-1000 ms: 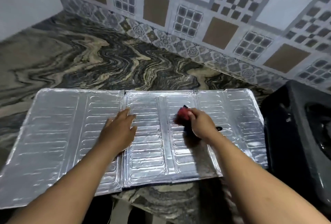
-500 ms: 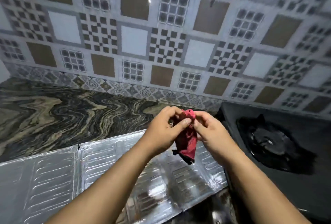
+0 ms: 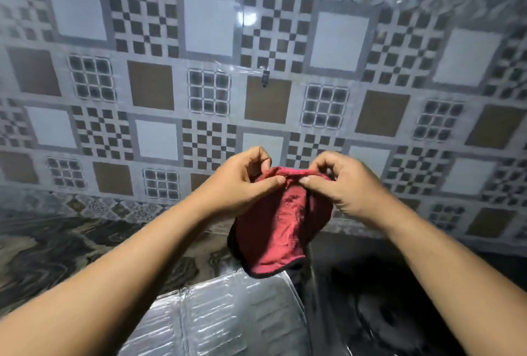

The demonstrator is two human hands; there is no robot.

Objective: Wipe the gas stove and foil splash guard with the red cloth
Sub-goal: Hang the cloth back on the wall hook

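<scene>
Hands, my left hand (image 3: 242,184) and right hand (image 3: 339,184), both pinch the red cloth (image 3: 279,224) hanging above the foil splash guard (image 3: 216,318) at six o'clock.

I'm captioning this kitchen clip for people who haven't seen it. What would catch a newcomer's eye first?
The red cloth hanging mid-frame, its top edge pinched by the left hand and right hand, both raised in front of the wall. Behind them, the patterned wall tiles fill most of the view. At the bottom, the shiny foil splash guard lies flat beside the dark gas stove.
</scene>
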